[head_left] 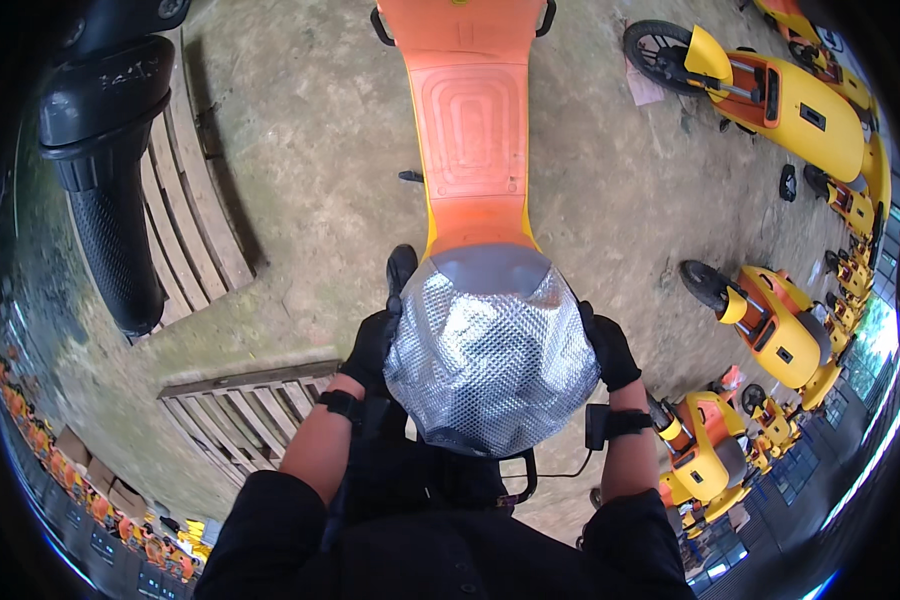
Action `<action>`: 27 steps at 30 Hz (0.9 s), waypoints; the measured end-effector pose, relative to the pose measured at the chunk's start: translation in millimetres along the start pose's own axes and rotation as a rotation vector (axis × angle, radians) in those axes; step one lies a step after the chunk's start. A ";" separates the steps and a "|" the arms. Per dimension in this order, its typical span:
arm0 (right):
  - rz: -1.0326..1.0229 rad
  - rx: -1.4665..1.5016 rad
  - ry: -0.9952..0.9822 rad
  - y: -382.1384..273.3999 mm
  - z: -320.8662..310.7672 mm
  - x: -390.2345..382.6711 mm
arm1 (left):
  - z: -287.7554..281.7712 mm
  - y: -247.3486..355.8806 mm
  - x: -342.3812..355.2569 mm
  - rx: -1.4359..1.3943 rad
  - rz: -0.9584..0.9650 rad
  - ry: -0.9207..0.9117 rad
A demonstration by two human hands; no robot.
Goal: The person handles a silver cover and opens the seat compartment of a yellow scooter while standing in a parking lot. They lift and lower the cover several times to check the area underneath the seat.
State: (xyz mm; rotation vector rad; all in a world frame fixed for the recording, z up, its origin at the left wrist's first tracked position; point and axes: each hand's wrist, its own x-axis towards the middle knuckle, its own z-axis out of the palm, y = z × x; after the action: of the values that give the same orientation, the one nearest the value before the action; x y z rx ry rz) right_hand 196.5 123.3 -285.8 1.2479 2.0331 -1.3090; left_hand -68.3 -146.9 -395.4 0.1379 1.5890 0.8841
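Note:
A silver quilted foil seat cover lies over the seat of an orange and yellow scooter directly in front of me. At the cover's far end, a grey patch of the seat shows. My left hand, in a black glove, is closed on the cover's left edge. On the opposite edge, my right hand, gloved in black too, grips the cover. Some fingertips of both hands are tucked out of sight at the rim. Creases run across the foil between them.
Wooden pallets lie on the concrete floor to the left, and a long black ribbed part rests on one of them. Several yellow scooters stand along the right. Cardboard boxes sit at the far lower left.

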 end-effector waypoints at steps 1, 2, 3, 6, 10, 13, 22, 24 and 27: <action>0.001 -0.003 0.000 3.3 1.4 -0.4 | 4.2 0.9 0.8 -0.003 0.000 -0.001; 0.011 -0.007 0.000 2.8 2.8 -0.6 | 7.9 3.8 1.0 0.031 -0.053 0.042; 0.021 -0.011 0.001 2.4 3.6 -1.6 | 9.8 5.0 2.0 0.065 -0.107 0.084; -0.047 -0.015 0.084 7.2 19.6 -6.1 | 13.4 -15.3 18.2 0.103 -0.119 0.116; -0.182 -0.163 0.173 30.7 33.0 -2.3 | 21.3 0.4 14.9 0.020 -0.214 0.134; -0.255 -0.512 0.312 13.1 37.9 0.0 | 21.9 4.7 0.0 0.072 -0.148 0.103; -0.185 -0.191 0.232 33.6 40.9 -19.7 | 9.3 -20.2 -11.4 0.338 0.049 -0.012; -0.235 -0.296 0.300 22.5 40.0 -19.8 | 15.6 -15.3 -11.2 0.357 0.027 0.054; -0.127 -0.378 0.305 12.6 33.9 -11.1 | 22.4 2.1 -10.5 0.329 -0.188 0.055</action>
State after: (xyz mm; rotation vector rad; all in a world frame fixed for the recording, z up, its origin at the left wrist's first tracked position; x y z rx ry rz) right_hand 209.0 90.5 -299.9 1.2112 2.4626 -0.7618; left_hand -46.6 -141.1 -384.7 0.1933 1.7590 0.4808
